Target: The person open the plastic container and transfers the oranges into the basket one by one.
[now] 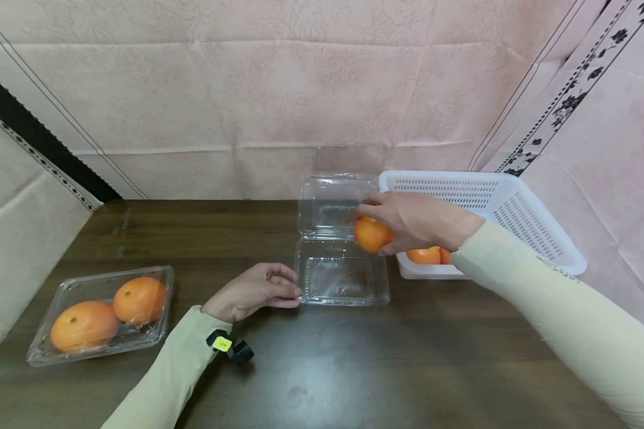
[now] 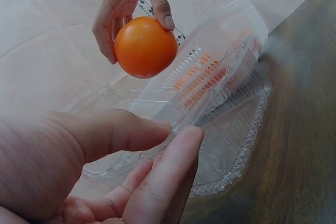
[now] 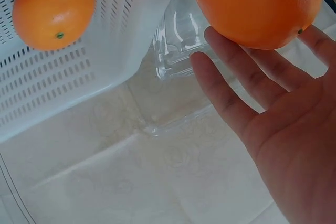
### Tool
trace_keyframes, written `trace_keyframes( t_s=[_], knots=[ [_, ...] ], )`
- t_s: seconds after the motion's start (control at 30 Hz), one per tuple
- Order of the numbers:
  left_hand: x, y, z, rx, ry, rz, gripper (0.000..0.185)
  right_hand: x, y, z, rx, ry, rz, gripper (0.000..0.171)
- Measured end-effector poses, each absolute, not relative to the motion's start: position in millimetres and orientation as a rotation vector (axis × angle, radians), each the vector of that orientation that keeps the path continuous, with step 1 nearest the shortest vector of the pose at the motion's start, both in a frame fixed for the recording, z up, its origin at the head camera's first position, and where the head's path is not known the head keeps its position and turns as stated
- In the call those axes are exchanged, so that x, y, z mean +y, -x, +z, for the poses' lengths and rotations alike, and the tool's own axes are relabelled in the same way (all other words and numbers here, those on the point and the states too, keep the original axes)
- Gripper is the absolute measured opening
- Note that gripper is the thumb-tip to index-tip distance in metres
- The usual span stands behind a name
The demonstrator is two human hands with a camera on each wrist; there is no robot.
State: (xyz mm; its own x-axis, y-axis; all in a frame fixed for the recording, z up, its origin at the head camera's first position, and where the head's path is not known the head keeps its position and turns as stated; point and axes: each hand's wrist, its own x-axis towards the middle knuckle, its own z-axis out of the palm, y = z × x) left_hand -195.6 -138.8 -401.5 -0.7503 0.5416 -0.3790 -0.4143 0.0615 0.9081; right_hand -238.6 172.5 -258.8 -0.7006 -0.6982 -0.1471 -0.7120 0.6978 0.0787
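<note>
An orange [image 1: 372,234] is gripped in my right hand [image 1: 415,219], held above the right side of an open clear plastic clamshell box [image 1: 343,271]. In the right wrist view, the fingers [image 3: 247,77] curve under that orange. My left hand [image 1: 260,289] pinches the near left edge of the box between thumb and fingers, as the left wrist view shows close up. The lid [image 1: 330,205] of the box lies folded back toward the wall. From the left wrist view, the orange [image 2: 146,47] hangs above the box, apart from it.
A white slatted basket [image 1: 536,223] holding several oranges [image 1: 424,255] stands to the right, under my right forearm. At the left of the wooden table [image 1: 322,369] sits a closed clear box [image 1: 163,310] with two oranges inside. A pink cloth [image 1: 247,95] covers the wall behind.
</note>
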Motion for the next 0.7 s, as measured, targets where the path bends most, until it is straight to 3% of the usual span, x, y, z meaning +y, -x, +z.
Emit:
trace_keyframes(
  t_s=[0.7],
  knots=[
    [-138, 196, -403, 1.654, -0.122, 1.783, 0.047, 195, 242, -251, 2.858, 1.150, 0.106, 0.059]
  ],
)
